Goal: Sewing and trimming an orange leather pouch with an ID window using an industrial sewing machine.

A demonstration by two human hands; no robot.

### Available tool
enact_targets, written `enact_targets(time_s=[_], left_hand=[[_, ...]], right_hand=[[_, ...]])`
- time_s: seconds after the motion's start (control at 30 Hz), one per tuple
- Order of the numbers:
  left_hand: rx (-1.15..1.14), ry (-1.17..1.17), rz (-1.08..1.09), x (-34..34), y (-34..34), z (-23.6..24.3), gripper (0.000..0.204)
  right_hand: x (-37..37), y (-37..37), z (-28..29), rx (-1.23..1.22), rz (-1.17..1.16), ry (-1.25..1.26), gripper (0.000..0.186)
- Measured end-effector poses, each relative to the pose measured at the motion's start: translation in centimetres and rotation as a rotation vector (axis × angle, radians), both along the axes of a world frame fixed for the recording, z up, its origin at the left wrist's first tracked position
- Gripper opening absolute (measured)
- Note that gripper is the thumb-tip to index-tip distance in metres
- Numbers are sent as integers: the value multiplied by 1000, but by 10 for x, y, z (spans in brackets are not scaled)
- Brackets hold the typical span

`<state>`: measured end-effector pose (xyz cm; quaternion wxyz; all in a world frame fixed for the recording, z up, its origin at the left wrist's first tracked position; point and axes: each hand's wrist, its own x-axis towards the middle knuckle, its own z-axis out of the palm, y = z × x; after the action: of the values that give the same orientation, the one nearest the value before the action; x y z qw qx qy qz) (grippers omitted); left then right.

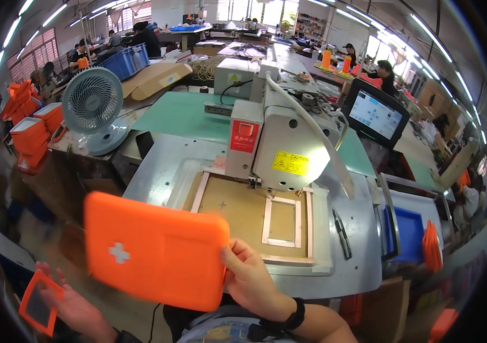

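Observation:
In my right hand [252, 280] is an orange panel [158, 248] with a small white cross, pinched by its right edge between thumb and fingers. It is raised in front of the sewing machine's near left corner and slightly blurred. At the lower left, my left hand [78, 306] holds a small orange-edged mesh piece [39, 302] with a dark see-through window; some of its fingers are behind the piece. Beyond the panel lies a template board [238, 208] with pale strips and a rectangular frame [282, 223], under the head of the sewing machine [289, 143].
A dark pen-like tool [342, 233] lies on the metal table [358, 268], right of the template. On the left stand a fan [92, 103] and stacked orange pieces [29, 134]. A screen [375, 113] and a blue tray [408, 228] are on the right. Several people work farther back.

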<state>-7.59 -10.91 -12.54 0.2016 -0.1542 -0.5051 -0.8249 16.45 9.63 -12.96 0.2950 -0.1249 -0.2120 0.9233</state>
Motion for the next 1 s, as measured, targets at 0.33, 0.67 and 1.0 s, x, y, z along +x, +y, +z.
enact_targets(time_s=[0.33,0.67,1.0], left_hand=[[95,65,-252,8,11,6,21],[-713,-422,-1234,83,70,23,16],[-926,-334,-1752,110,125,-3,27]], right_hand=[[1,-3,49,1565,-394,100,11],[-26,5,-26,1941,-201,-763,34],[64,33,23,759,-181,-600,33]])
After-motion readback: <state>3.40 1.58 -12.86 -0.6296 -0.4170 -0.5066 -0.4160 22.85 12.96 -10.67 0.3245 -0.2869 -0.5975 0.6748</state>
